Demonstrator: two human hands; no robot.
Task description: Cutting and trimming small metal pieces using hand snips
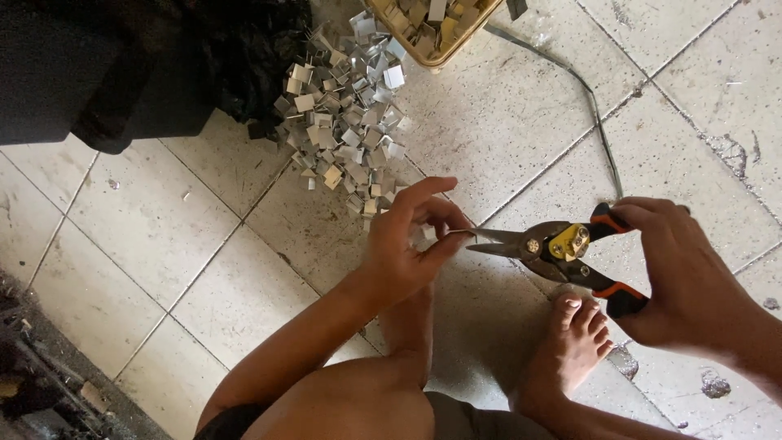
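Metal snips [562, 248] in the right hand [692, 277], a small metal piece [427, 233] pinched in the left hand [407, 244].

Orange-and-black handles sit inside the right hand's closed fingers, spread a little apart, and the blades point left with a narrow gap between them, their tips just at the left hand's thumb. That left hand holds the small silvery piece between thumb and fingers, right at the blade tips, above the tiled floor [147, 236]. Below the snips a bare foot [570, 342] rests on the tiles. Farther up lies a pile of cut metal squares [346, 114], reaching a basket [432, 28] with more pieces. A thin metal strip [599, 122] runs across the tiles from the basket toward the right hand.
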